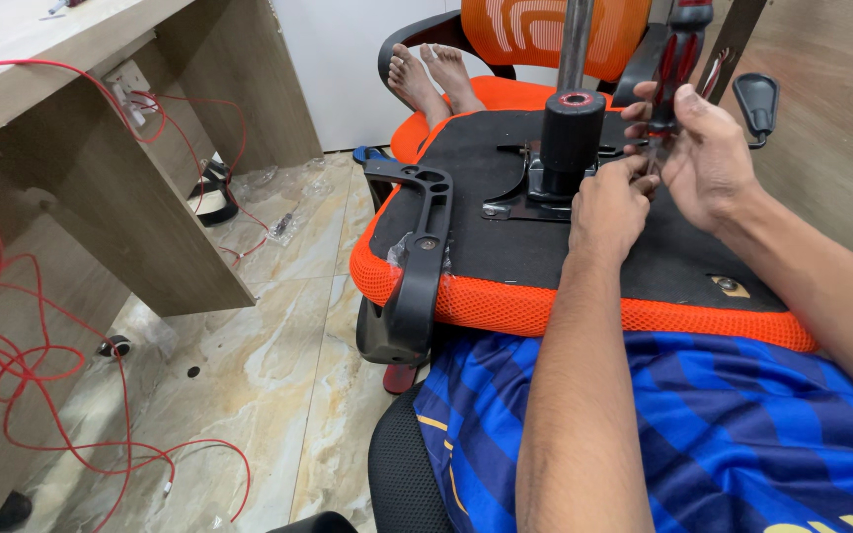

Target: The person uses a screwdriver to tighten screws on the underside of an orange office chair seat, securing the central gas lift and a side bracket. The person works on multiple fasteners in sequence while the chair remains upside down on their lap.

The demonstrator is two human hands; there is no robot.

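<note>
Both hands meet by the seat's far edge: my right hand holds the upright screwdriver, my left hand pinches its tip.

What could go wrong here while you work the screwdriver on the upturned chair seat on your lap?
The screwdriver tip sits right beside the left hand steering it; a slip could jab those fingers.

The seat rests only on the lap, so pushing hard might tip it or the armrest toward the floor.

Someone's bare feet lie on the chair just beyond; a sliding seat or dropped tool might hit them.
</note>
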